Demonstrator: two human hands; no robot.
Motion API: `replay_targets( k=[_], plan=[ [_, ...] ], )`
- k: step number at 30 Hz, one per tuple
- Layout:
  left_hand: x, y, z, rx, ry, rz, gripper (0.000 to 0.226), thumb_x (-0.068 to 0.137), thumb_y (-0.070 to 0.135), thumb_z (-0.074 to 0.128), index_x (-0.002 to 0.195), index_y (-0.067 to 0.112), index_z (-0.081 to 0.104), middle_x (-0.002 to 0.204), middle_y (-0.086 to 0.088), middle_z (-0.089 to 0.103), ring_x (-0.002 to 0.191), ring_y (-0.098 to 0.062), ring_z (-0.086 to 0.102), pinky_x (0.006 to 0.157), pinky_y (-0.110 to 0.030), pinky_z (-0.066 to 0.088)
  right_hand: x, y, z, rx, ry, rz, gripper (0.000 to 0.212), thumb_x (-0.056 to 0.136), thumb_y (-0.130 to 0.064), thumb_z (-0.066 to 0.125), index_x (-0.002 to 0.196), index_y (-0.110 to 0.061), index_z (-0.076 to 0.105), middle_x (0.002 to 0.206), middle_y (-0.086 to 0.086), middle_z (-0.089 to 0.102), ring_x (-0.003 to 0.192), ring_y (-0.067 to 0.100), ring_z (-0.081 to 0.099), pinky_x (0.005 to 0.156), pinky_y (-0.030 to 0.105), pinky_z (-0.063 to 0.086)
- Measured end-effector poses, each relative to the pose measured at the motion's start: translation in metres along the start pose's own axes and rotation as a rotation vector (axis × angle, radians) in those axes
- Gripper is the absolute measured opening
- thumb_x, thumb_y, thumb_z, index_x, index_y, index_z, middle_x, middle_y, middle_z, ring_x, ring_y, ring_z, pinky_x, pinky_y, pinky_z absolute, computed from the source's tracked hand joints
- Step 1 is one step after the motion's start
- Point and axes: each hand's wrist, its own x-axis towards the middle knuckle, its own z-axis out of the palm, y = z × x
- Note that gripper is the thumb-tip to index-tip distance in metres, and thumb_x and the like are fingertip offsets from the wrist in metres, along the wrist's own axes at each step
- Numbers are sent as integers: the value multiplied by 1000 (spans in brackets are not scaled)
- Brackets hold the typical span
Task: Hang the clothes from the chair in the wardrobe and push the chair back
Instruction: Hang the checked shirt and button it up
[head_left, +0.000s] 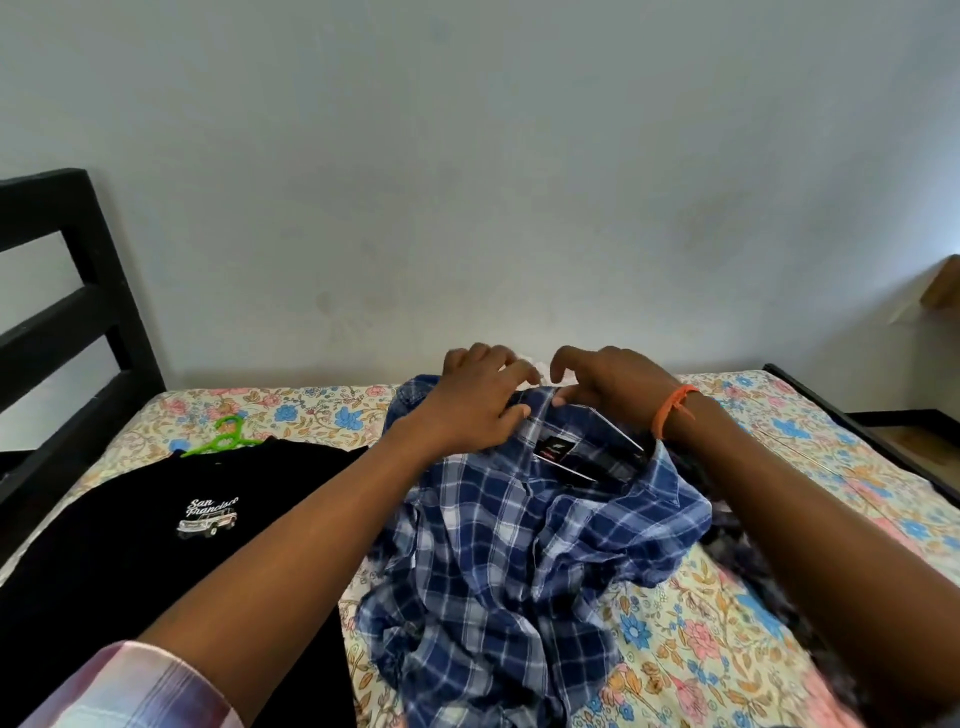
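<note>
- The blue-and-white checked cotton shirt (524, 545) lies crumpled, inside of the collar up, in the middle of the bed with the floral-print sheet (691, 639).
- The left hand (475, 400) has its fingers curled onto the shirt's collar, pinching the cloth at the collar's left side.
- The right hand (613, 384) is at the collar's far edge with fingers bent. It seems to hold the collar or the thin white hanger (618, 434) whose arm shows inside the neck opening; which of the two cannot be told.
- The step in hand looks to be seating the hanger inside the shirt's shoulders.
- To do it well, the person should hold the collar open with the left hand and let the right slide the hanger arm fully into the shoulder.
- The hook should come out centred at the neck, or the shirt will hang lopsided and slip.
- The body of the shirt is bunched; shaking it straight once lifted will spare creases.
- To the shirt's left lies a black T-shirt with a white car print (171, 545), a bright green plastic hanger (223, 441) at its neck, apparently ready.
- To the shirt's right a dark mottled garment (727, 545) is blurred.
- Neither chair nor wardrobe is in view.
</note>
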Motion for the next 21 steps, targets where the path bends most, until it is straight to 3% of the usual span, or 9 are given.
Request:
replay_targets(
  k=[2, 5, 7, 9, 11, 13, 15, 18, 21],
  plan=[
    [-2, -2, 0, -79, -105, -3, 27, 102, 37, 48, 124, 22, 54, 107, -4, 65, 104, -25, 59, 98, -41, 36, 6, 3, -8, 116, -51, -17, 14, 95, -25, 62, 107, -19, 63, 75, -12, 54, 70, 13, 50, 66, 30, 37],
    [-6, -4, 7, -105, -99, -5, 16, 104, 35, 45, 91, 25, 47, 80, 7, 55, 85, -24, 59, 95, -43, 36, 8, 13, -16, 251, -86, -5, 16, 96, -9, 56, 102, -17, 68, 86, -9, 64, 76, 10, 55, 72, 28, 42],
    [-8, -7, 15, -171, -42, -2, 21, 103, 32, 47, 83, 28, 43, 72, 12, 51, 71, -15, 53, 94, -45, 38, 6, 17, -17, 411, -79, 61, 15, 97, -11, 57, 101, -16, 70, 77, -16, 62, 67, 2, 53, 68, 23, 41],
    [-12, -9, 23, -299, 34, -25, 29, 102, 26, 51, 74, 28, 43, 61, 11, 49, 60, -7, 45, 90, -46, 43, -1, 17, -13, 585, 29, 114, 13, 96, -19, 62, 105, -13, 70, 64, -18, 61, 58, 0, 52, 62, 17, 41],
    [-17, -10, 29, -397, 46, -69, 33, 100, 20, 55, 68, 25, 49, 59, 12, 54, 62, -7, 53, 93, -51, 44, -18, 24, -6, 726, 153, 192, 27, 91, -34, 67, 112, -18, 66, 72, -11, 64, 64, 5, 56, 63, 19, 45],
    [-21, -12, 38, -427, 48, -119, 33, 99, 16, 57, 68, 24, 54, 63, 21, 58, 72, -12, 60, 101, -59, 38, -42, 35, 10, 659, 134, 278, 38, 86, -51, 66, 111, -23, 64, 88, -4, 66, 79, 9, 62, 68, 22, 48],
    [-23, -16, 45, -419, 45, -182, 42, 101, 19, 55, 62, 32, 44, 56, 15, 50, 64, -10, 52, 108, -54, 30, -66, 41, 41, 475, 91, 354, 48, 86, -71, 49, 92, -26, 64, 80, -6, 64, 72, 7, 60, 62, 25, 47],
    [-24, -23, 61, -474, -48, -226, 41, 101, 25, 54, 63, 31, 40, 61, 11, 45, 62, -5, 42, 86, -40, 37, -94, 35, 102, 334, 214, 435, 68, 87, -82, 17, 76, -25, 53, 61, -5, 55, 54, 12, 51, 52, 38, 46],
    [-32, -22, 82, -531, -240, -251, 39, 102, 28, 52, 65, 26, 41, 62, 8, 42, 60, -8, 39, 67, -30, 28, -112, 24, 143, 351, 290, 501, 66, 89, -79, 19, 76, -22, 50, 56, -2, 51, 50, 15, 50, 46, 38, 37]
  ],
)
